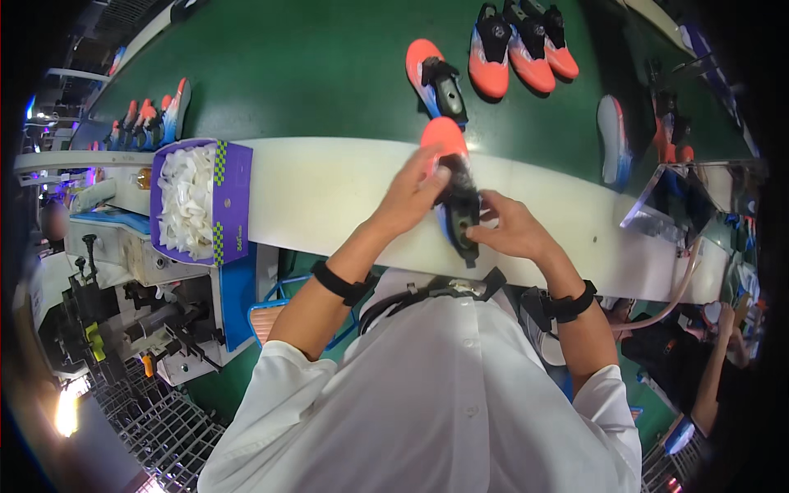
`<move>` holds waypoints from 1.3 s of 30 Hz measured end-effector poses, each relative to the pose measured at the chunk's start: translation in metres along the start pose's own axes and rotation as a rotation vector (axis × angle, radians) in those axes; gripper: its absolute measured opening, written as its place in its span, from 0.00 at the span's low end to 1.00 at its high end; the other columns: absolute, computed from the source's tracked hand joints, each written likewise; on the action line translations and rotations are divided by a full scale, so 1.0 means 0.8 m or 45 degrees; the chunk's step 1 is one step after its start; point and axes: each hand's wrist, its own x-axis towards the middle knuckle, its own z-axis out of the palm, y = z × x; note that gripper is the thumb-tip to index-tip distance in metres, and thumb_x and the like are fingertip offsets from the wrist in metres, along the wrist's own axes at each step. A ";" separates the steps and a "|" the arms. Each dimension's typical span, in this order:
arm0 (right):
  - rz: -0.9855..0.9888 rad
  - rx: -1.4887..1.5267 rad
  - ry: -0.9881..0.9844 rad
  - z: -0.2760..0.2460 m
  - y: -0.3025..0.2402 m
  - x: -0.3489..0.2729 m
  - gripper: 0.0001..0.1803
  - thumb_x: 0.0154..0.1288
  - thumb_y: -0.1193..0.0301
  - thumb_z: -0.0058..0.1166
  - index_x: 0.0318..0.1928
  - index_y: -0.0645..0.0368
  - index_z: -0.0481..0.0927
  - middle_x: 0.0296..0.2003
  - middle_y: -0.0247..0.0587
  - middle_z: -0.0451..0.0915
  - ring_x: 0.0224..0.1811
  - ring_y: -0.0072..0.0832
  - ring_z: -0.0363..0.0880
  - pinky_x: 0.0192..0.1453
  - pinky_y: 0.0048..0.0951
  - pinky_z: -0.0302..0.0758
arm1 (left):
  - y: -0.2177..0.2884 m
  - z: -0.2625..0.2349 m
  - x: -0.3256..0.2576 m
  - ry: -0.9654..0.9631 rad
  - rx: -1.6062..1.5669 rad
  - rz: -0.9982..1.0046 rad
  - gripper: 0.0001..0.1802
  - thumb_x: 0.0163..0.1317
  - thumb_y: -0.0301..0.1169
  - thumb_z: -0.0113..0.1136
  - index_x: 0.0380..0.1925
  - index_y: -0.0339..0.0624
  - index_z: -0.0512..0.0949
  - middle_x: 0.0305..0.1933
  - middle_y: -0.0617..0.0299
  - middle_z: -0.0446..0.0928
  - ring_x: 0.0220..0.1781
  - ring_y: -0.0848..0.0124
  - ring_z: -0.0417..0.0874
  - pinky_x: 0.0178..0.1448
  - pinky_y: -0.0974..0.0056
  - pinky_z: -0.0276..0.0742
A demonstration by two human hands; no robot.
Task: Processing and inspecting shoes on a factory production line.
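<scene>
Head view | left hand (411, 197) and right hand (511, 230) grip orange shoe (454, 177) — fingers hide its middle

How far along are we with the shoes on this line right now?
Apparently done: three orange shoes grouped on the green belt, one more nearer. In hand: the left hand and right hand hold an orange shoe over the white ledge. Left: cannot tell; a white-soled shoe lies to the right, and the purple box of white pieces looks full.
</scene>
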 end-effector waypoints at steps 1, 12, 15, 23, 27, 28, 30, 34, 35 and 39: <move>-0.019 0.004 0.005 -0.008 0.009 0.005 0.34 0.48 0.65 0.63 0.55 0.70 0.70 0.42 0.53 0.78 0.43 0.37 0.78 0.48 0.32 0.75 | 0.008 0.002 0.010 -0.172 0.008 0.061 0.22 0.70 0.40 0.44 0.57 0.39 0.68 0.57 0.54 0.71 0.60 0.65 0.70 0.64 0.62 0.63; -0.129 0.227 -0.043 -0.004 0.069 0.019 0.13 0.55 0.79 0.53 0.43 0.64 0.77 0.31 0.48 0.77 0.30 0.28 0.76 0.37 0.27 0.74 | 0.018 0.033 0.021 -0.556 0.836 0.359 0.19 0.66 0.37 0.43 0.48 0.39 0.76 0.56 0.49 0.69 0.62 0.52 0.65 0.67 0.53 0.58; -0.488 -0.059 0.572 0.001 0.056 0.026 0.16 0.55 0.83 0.49 0.46 0.62 0.76 0.36 0.48 0.78 0.35 0.36 0.78 0.41 0.32 0.76 | 0.004 -0.001 0.013 -0.370 0.166 0.241 0.22 0.64 0.31 0.46 0.57 0.36 0.68 0.61 0.45 0.64 0.65 0.53 0.63 0.66 0.54 0.60; -0.680 -0.390 0.710 0.027 0.023 0.039 0.33 0.42 0.87 0.52 0.54 0.57 0.72 0.52 0.49 0.71 0.57 0.48 0.68 0.60 0.41 0.65 | -0.007 0.019 -0.025 -0.302 0.228 0.050 0.32 0.53 0.24 0.55 0.61 0.33 0.62 0.61 0.44 0.67 0.63 0.54 0.69 0.64 0.57 0.66; -0.547 -0.560 0.695 0.027 0.031 0.020 0.34 0.37 0.87 0.49 0.52 0.55 0.74 0.52 0.49 0.70 0.61 0.50 0.63 0.63 0.44 0.59 | -0.046 0.026 0.024 -0.311 -0.043 -0.270 0.25 0.52 0.18 0.52 0.54 0.31 0.70 0.44 0.47 0.80 0.46 0.64 0.81 0.54 0.65 0.74; -0.543 -0.557 0.703 0.028 0.032 0.020 0.32 0.36 0.86 0.48 0.49 0.54 0.76 0.52 0.48 0.70 0.63 0.51 0.61 0.65 0.47 0.56 | -0.048 0.025 0.040 -0.329 -0.126 -0.281 0.24 0.52 0.17 0.50 0.53 0.31 0.71 0.41 0.49 0.81 0.43 0.67 0.81 0.51 0.67 0.75; -0.488 -0.567 0.668 0.021 0.034 0.025 0.31 0.36 0.86 0.48 0.47 0.53 0.76 0.53 0.47 0.70 0.63 0.51 0.61 0.65 0.47 0.56 | -0.049 0.023 0.060 -0.431 -0.140 -0.356 0.21 0.53 0.16 0.49 0.50 0.32 0.73 0.40 0.50 0.81 0.41 0.72 0.81 0.47 0.68 0.76; -0.380 -0.528 0.528 0.005 0.050 0.031 0.28 0.37 0.84 0.49 0.45 0.51 0.77 0.53 0.44 0.71 0.63 0.54 0.60 0.66 0.49 0.56 | -0.046 0.020 0.052 -0.331 -0.311 -0.339 0.17 0.51 0.19 0.54 0.44 0.34 0.73 0.42 0.56 0.77 0.43 0.69 0.78 0.46 0.67 0.75; -0.412 -0.461 0.456 0.004 0.056 0.031 0.28 0.36 0.85 0.49 0.44 0.52 0.77 0.53 0.43 0.71 0.63 0.55 0.61 0.66 0.49 0.56 | -0.030 0.016 0.046 -0.352 -0.316 -0.330 0.17 0.51 0.19 0.54 0.44 0.34 0.73 0.42 0.56 0.77 0.43 0.69 0.78 0.46 0.67 0.75; -0.364 -0.378 0.450 0.000 0.054 0.029 0.31 0.36 0.85 0.50 0.48 0.54 0.73 0.50 0.43 0.73 0.62 0.51 0.63 0.66 0.49 0.58 | -0.004 0.031 0.029 -0.401 0.281 0.665 0.22 0.42 0.25 0.65 0.41 0.39 0.70 0.39 0.57 0.71 0.42 0.58 0.73 0.49 0.60 0.71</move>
